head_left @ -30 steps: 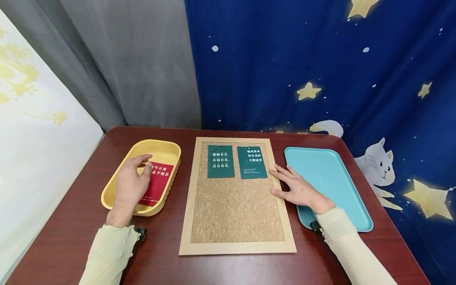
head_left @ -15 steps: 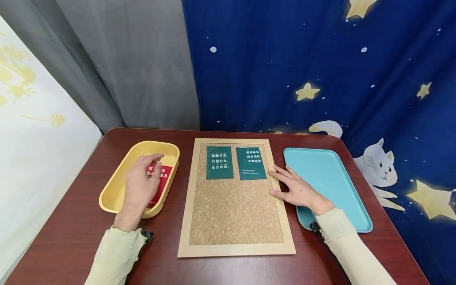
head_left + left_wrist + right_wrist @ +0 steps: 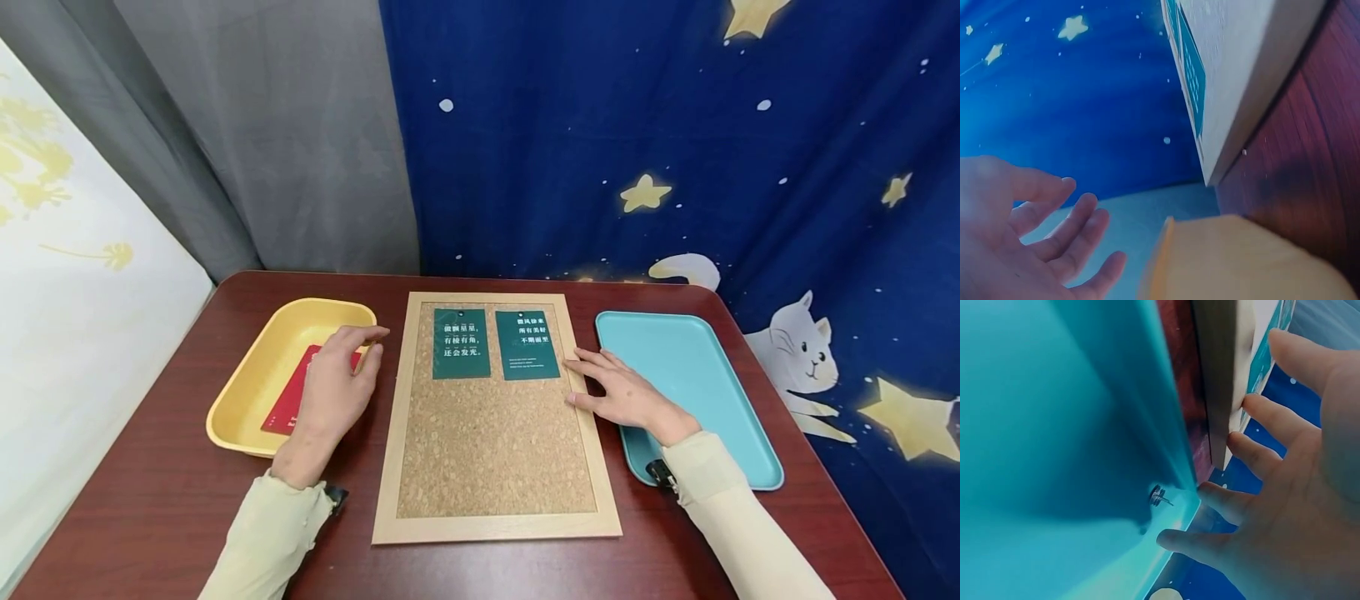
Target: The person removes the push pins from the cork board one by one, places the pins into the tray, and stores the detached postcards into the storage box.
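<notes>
A cork board [image 3: 495, 450] with a pale wooden frame lies on the table, bearing two dark green cards: a left card [image 3: 461, 344] and a right card [image 3: 527, 345], each with a small pin at its top. My left hand [image 3: 335, 379] hovers over the right rim of a yellow basket [image 3: 247, 383], its fingers loosely bent and nothing between them in the left wrist view. Partly hidden under it, a red card [image 3: 288, 404] lies in the basket. My right hand [image 3: 626, 392] rests spread fingers on the board's right frame edge.
Right of the board, under my right forearm, lies a blue tray [image 3: 697, 375]; a push pin [image 3: 1157, 496] sits inside it in the right wrist view. The dark red table [image 3: 120, 492] backs onto a grey curtain [image 3: 300, 150] and a blue starry curtain [image 3: 540, 167].
My left hand has moved right from over the middle of the yellow basket to its right rim, uncovering the red card's left part. The right hand stays on the frame.
</notes>
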`<state>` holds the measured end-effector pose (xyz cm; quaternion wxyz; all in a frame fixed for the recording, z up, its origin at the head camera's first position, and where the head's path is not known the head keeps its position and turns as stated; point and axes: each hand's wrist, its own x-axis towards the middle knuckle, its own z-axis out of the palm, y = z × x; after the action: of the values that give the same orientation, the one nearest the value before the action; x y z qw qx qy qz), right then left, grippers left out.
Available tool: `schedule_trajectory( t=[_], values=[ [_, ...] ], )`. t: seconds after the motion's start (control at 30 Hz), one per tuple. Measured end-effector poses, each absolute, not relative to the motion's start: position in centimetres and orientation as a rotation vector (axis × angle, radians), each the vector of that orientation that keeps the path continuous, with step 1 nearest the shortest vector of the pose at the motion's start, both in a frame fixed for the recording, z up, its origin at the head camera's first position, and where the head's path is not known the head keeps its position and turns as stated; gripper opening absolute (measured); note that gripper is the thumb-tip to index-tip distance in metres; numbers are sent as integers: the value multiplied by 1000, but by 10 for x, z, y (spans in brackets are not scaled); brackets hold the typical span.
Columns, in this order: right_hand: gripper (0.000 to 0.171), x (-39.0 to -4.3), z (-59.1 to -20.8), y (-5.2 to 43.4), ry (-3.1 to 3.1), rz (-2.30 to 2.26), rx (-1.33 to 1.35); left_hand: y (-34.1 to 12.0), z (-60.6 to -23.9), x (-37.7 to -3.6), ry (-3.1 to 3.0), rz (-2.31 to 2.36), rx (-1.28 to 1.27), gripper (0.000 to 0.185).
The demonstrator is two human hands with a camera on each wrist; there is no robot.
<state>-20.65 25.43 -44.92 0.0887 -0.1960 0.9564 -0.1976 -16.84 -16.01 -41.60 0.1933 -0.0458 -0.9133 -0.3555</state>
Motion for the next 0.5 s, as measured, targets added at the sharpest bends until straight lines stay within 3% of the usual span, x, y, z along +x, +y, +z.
schedule_trajectory(
  t=[0.5],
  values=[
    [48, -213, -447, 251, 2905, -604, -542, -119, -422, -178, -2703, -1019, -273, 29]
  ],
)
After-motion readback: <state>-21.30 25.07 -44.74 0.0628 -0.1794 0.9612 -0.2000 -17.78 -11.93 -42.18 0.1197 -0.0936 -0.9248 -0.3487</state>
